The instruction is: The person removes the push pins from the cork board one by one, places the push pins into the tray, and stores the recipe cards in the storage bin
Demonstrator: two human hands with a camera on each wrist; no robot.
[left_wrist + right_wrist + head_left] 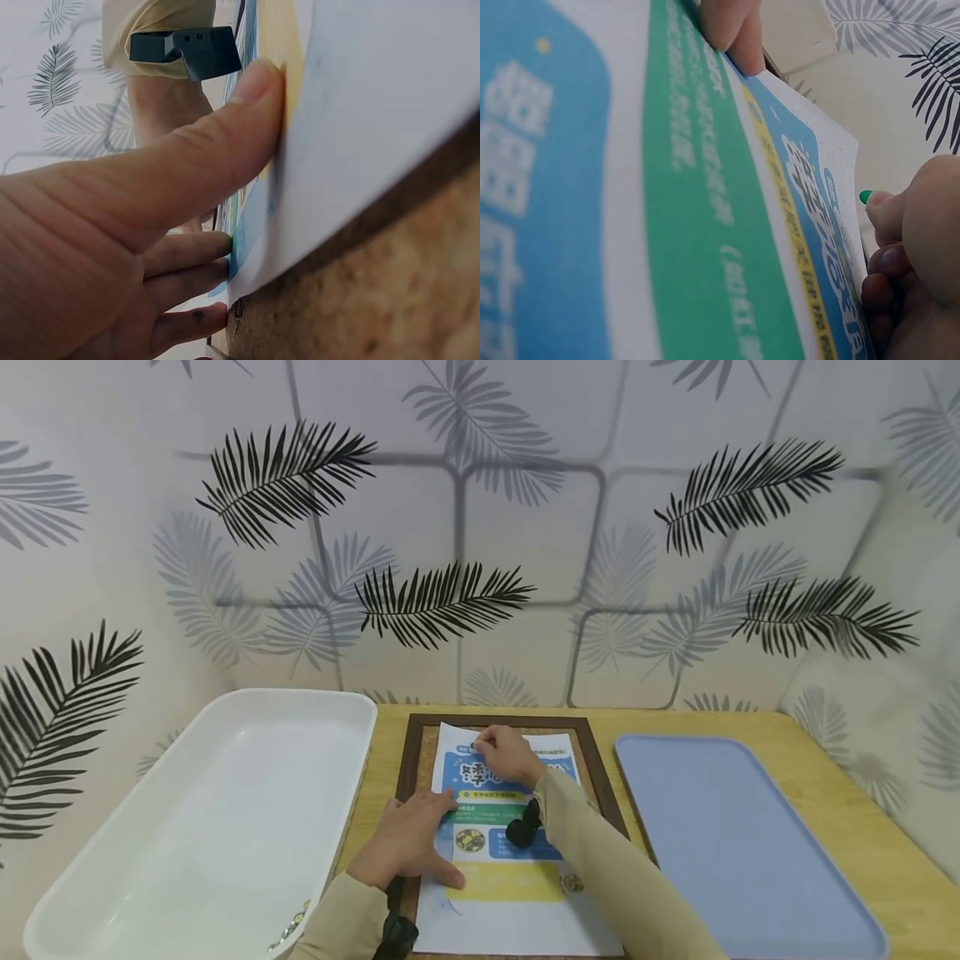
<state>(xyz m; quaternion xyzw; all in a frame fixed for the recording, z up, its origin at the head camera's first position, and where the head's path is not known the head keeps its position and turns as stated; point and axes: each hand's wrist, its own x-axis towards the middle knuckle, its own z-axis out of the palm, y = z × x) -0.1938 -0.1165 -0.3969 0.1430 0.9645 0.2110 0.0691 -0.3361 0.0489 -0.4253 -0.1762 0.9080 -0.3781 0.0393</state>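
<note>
A printed paper poster (510,927) with blue, green and yellow blocks lies over a brown-framed cork board (427,760). My right hand (512,755) is at the poster's upper part, fingers curled. Between its thumb and fingers it pinches a green pushpin (865,196), of which only the small green end shows. My left hand (411,837) rests on the poster's left edge with fingers spread, the thumb (259,86) flat on the yellow block. Along that edge, bare cork (390,292) shows in the left wrist view.
Left of the board stands a large white tray (240,777), with small metallic and yellow pieces (292,927) in its near right corner. A blue tray (735,835) lies to the right on the wooden table (813,752). Behind rises a leaf-patterned wall (525,660).
</note>
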